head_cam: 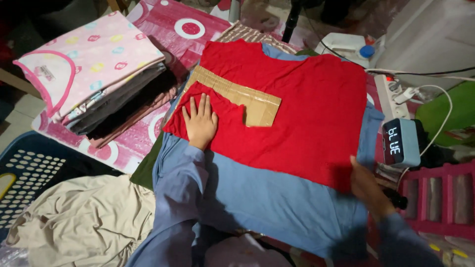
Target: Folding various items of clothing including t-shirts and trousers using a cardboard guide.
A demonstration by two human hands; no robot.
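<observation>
Left hand (pixel 200 121) lies flat, fingers spread wide and pointing to 12 o'clock, palm down on the folded-over left flap of the red shirt (pixel 302 109). Nothing gripped, just pressing. Right hand (pixel 367 187) sits at the shirt's lower right corner, about 4 o'clock from centre; it's in shadow and blurred, touching the red hem, can't tell if the fingers are pinched on the cloth or loose. Both sleeves are blue-grey.

Red shirt is spread flat at frame centre, on top of a light blue garment (pixel 277 198) that sticks out below it at 6 o'clock and along the right edge. Brown cardboard folding board (pixel 237 95) lies on the red shirt, running diagonally from 11 o'clock toward centre, its lower end just right of the left hand's fingertips, partly covered by the folded flap.

Stack of folded clothes (pixel 94 74) with a pink patterned piece on top sits at 10 o'clock. Beige crumpled garment (pixel 84 222) at 7 o'clock, beside a dark blue perforated basket (pixel 29 170) at 8 o'clock. Small digital clock (pixel 401 142) at 3 o'clock, white power strip (pixel 391 94) just above it. Pink rack (pixel 438 198) at 4 o'clock.
</observation>
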